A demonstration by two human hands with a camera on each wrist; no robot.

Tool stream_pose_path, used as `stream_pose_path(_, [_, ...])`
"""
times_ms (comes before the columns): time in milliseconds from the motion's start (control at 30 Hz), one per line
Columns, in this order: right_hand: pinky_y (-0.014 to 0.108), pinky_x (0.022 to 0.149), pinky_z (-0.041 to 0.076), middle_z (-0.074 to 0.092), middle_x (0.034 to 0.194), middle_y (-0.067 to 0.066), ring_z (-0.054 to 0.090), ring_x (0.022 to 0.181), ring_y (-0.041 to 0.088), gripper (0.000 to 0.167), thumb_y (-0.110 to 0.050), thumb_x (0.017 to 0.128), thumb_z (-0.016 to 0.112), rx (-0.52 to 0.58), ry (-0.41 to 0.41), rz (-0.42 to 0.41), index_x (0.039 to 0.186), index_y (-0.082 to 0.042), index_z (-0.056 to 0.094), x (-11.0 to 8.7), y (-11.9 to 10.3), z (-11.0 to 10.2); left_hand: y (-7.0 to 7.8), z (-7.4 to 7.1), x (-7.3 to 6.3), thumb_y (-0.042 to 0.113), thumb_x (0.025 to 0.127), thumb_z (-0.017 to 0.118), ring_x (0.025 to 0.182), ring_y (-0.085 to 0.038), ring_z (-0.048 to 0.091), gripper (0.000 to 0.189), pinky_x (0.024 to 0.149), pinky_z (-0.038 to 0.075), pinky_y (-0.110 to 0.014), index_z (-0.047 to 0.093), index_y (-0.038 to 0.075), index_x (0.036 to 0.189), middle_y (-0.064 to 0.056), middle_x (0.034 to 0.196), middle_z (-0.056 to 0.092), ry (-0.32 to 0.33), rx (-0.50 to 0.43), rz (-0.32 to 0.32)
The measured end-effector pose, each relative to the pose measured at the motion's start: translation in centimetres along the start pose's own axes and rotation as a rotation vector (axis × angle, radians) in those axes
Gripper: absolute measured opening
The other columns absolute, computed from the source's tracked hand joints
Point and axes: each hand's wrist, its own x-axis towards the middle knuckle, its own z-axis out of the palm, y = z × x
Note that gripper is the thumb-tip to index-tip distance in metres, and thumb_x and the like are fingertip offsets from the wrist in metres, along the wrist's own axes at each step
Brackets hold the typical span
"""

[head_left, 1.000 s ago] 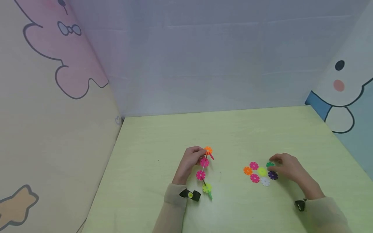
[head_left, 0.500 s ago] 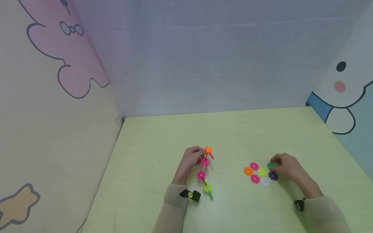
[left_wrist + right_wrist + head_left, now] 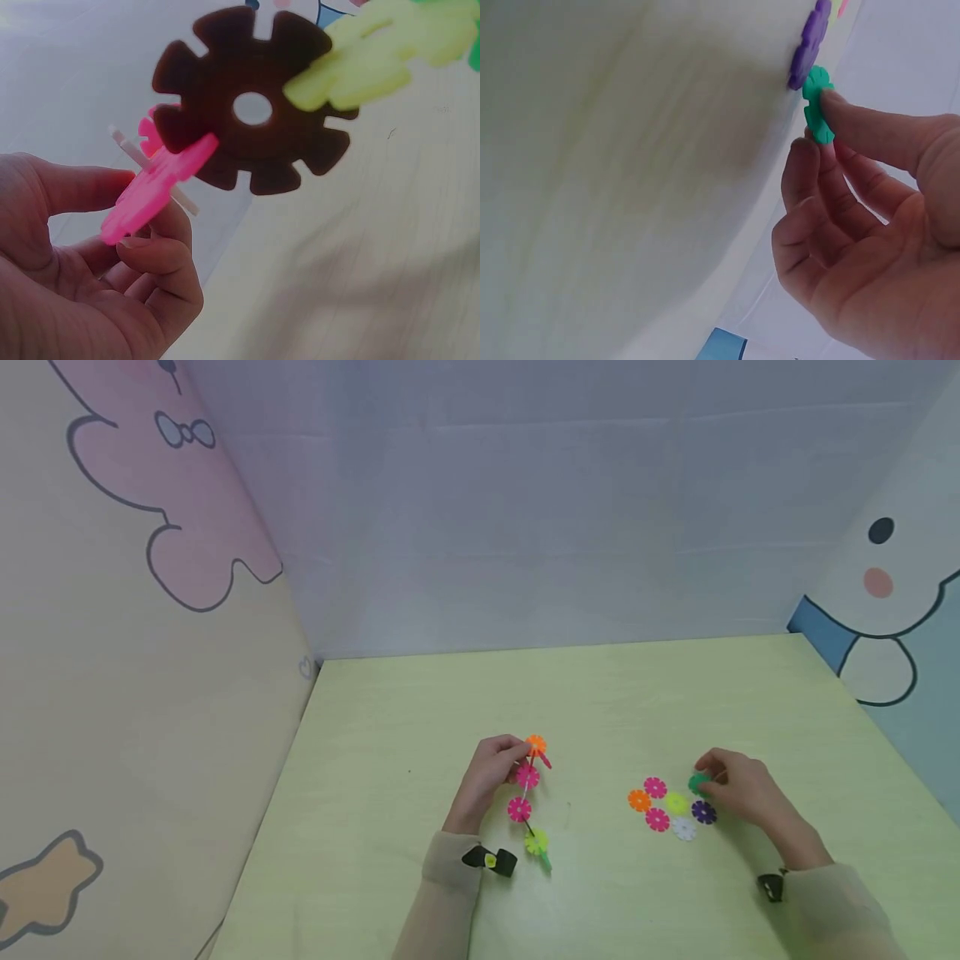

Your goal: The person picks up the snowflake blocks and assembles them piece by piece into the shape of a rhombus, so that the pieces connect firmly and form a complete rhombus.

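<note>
My left hand (image 3: 491, 772) grips one end of a chain of slotted plastic snowflake discs (image 3: 519, 810). Orange, pink and yellow discs face the head view, with others edge-on between them. Close up in the left wrist view, a dark brown disc (image 3: 285, 150) is slotted between a pink disc (image 3: 142, 199) near the fingers and a yellow disc (image 3: 375, 64). Over at the loose discs, my right hand (image 3: 738, 785) pinches a green disc (image 3: 817, 109) between thumb and fingers, right beside a purple disc (image 3: 697, 819).
Left of the right hand lie more loose discs on the pale table (image 3: 600, 702): an orange disc (image 3: 634, 806), two pink ones, a yellow-green disc (image 3: 672, 807) and a white disc (image 3: 679, 834). A grey-white backdrop (image 3: 487, 527) stands behind, with cartoon-printed panels at both sides.
The right hand's fingers have closed on the green disc, which now shows tilted up between them. The left hand and its chain have stayed nearly still.
</note>
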Motion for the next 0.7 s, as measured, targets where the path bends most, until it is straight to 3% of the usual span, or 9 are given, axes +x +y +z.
stream_pose_path(200, [0.045, 0.069, 0.051, 0.063, 0.089, 0.009, 0.060, 0.084, 0.033, 0.021, -0.010, 0.086, 0.069, 0.022, 0.028, -0.050, 0.102, 0.003, 0.065, -0.1, 0.1, -0.1, -0.2, 0.0, 0.1, 0.020, 0.092, 0.063, 0.063, -0.016, 0.053, 0.019, 0.056, 0.045, -0.024, 0.069, 0.003, 0.094, -0.007, 0.079, 0.061, -0.002, -0.012, 0.001])
stream_pose_path(367, [0.046, 0.071, 0.051, 0.066, 0.092, 0.010, 0.064, 0.083, 0.031, 0.024, -0.014, 0.085, 0.072, 0.058, 0.099, -0.100, 0.105, 0.000, 0.067, -0.1, -0.8, 0.0, -0.2, 0.0, 0.2, 0.019, 0.091, 0.063, 0.062, -0.016, 0.053, 0.016, 0.056, 0.045, -0.024, 0.069, 0.004, 0.091, -0.008, 0.079, 0.061, -0.007, -0.016, 0.006])
stream_pose_path(533, [0.039, 0.071, 0.051, 0.068, 0.093, 0.009, 0.065, 0.083, 0.027, 0.026, -0.020, 0.086, 0.073, 0.154, 0.142, -0.166, 0.106, -0.002, 0.068, 0.1, -2.7, 0.6, -0.3, 0.0, 0.2, 0.018, 0.091, 0.062, 0.061, -0.015, 0.052, 0.016, 0.055, 0.045, -0.023, 0.069, 0.004, 0.091, -0.008, 0.078, 0.060, -0.009, -0.018, 0.011])
stream_pose_path(700, [0.030, 0.069, 0.052, 0.068, 0.094, 0.008, 0.067, 0.081, 0.024, 0.026, -0.018, 0.087, 0.072, 0.291, 0.118, -0.228, 0.106, -0.002, 0.068, 0.4, -4.9, 2.1, -0.5, 0.1, 0.4, 0.017, 0.091, 0.062, 0.060, -0.014, 0.052, 0.015, 0.055, 0.045, -0.023, 0.069, 0.003, 0.092, -0.007, 0.077, 0.060, -0.010, -0.026, 0.011])
